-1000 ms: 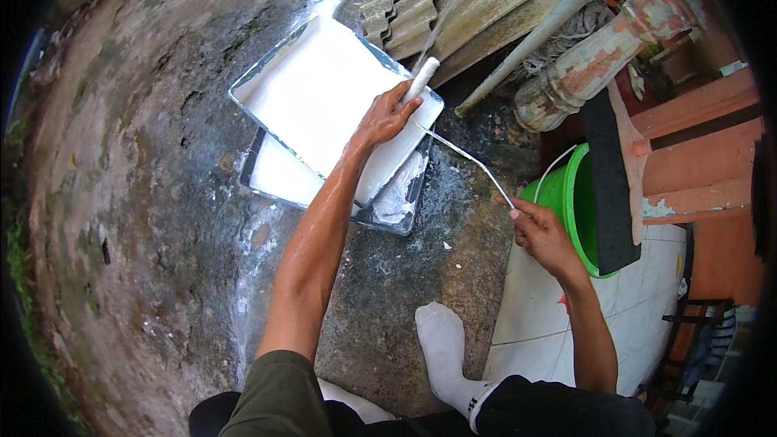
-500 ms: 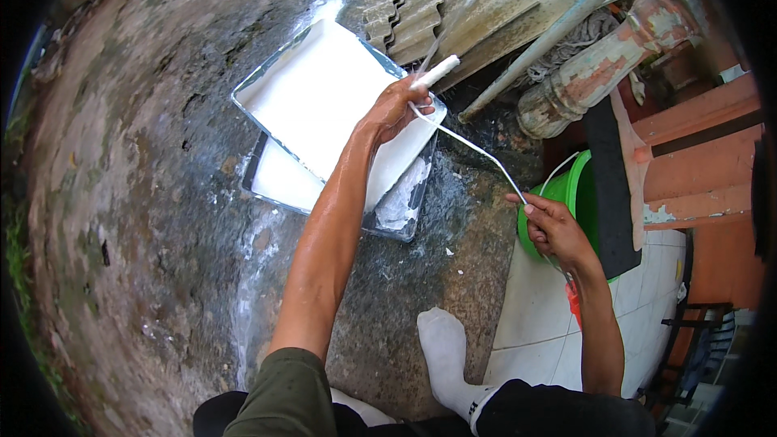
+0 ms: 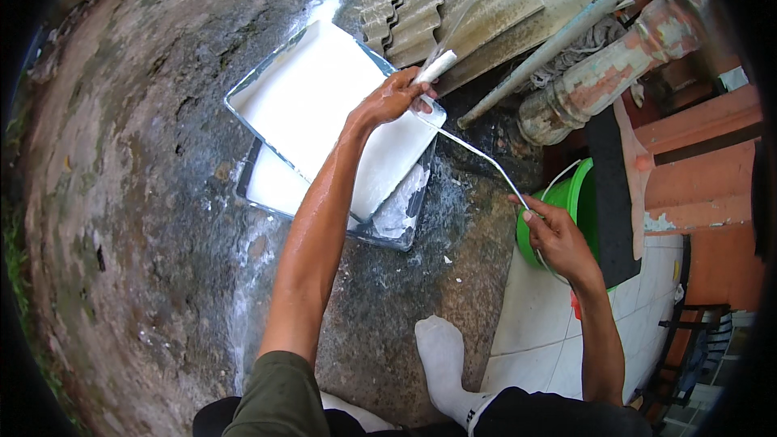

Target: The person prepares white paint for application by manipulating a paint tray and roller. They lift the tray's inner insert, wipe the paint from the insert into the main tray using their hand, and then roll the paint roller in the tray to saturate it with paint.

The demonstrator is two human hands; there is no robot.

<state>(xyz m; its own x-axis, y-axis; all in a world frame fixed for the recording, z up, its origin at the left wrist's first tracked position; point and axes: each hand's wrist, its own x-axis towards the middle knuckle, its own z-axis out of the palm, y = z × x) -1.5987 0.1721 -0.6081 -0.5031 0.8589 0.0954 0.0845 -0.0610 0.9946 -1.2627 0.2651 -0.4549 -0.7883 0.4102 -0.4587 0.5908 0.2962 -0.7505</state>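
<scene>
My left hand [image 3: 392, 97] is wet and closed around a white paint roller [image 3: 438, 67], whose far end sticks out past the fingers. The roller's thin bent metal rod [image 3: 472, 150] runs down to my right hand [image 3: 558, 236], which grips it. Under my left forearm lies a dark-rimmed tray with a white-coated inside [image 3: 307, 97]. It rests askew on a second dark tray [image 3: 279, 184], also white inside. A red piece [image 3: 575, 305] shows beside my right wrist; whether it joins the rod I cannot tell.
A green bucket [image 3: 584, 194] stands just behind my right hand, on pale tiles [image 3: 526, 348]. Corrugated sheets [image 3: 405, 0], a long pipe [image 3: 558, 40] and a peeling baluster [image 3: 607, 73] lie at the far right. The rough ground [image 3: 162, 194] has white stains.
My left hand and the roller have shifted slightly left, and the fingers have turned a little around it. Both hands keep their hold.
</scene>
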